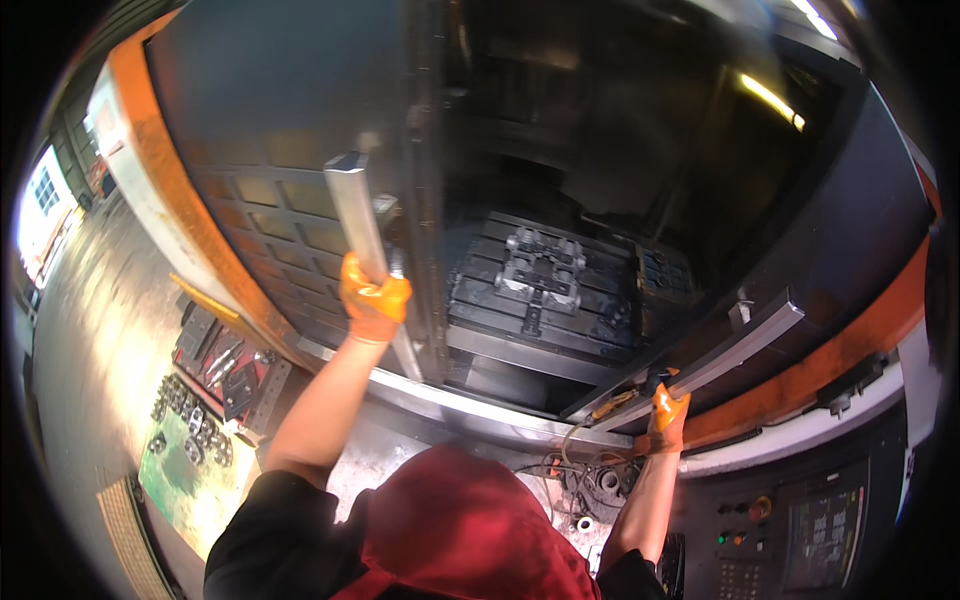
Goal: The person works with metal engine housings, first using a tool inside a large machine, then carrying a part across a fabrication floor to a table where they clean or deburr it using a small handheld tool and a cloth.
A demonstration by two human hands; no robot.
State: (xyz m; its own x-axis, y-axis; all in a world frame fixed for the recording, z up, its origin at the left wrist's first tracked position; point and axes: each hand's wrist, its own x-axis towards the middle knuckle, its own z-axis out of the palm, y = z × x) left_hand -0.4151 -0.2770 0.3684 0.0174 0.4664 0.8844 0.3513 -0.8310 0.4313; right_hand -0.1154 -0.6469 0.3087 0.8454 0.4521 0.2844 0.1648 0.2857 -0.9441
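Note:
My left hand point(375, 300), in an orange glove, is wrapped round the long metal handle point(352, 205) of the left machine door point(260, 100). In the same kind of glove, my right hand point(668, 415) grips the lower end of the right door's metal handle point(742, 345). The two doors stand apart. Between them, inside the dark machine, metal parts point(562, 288) sit in a fixture on a slotted machine table point(475, 295). Both my arms are stretched out to the sides, and a red garment covers the front of my body.
A control panel point(740, 575) with buttons and a lit screen point(825, 535) stands at lower right. Cables point(575, 480) and rings lie below the doorway. At left, several metal parts point(195, 430) rest on a green-topped table point(165, 480), beside a red tray point(190, 345) with tools.

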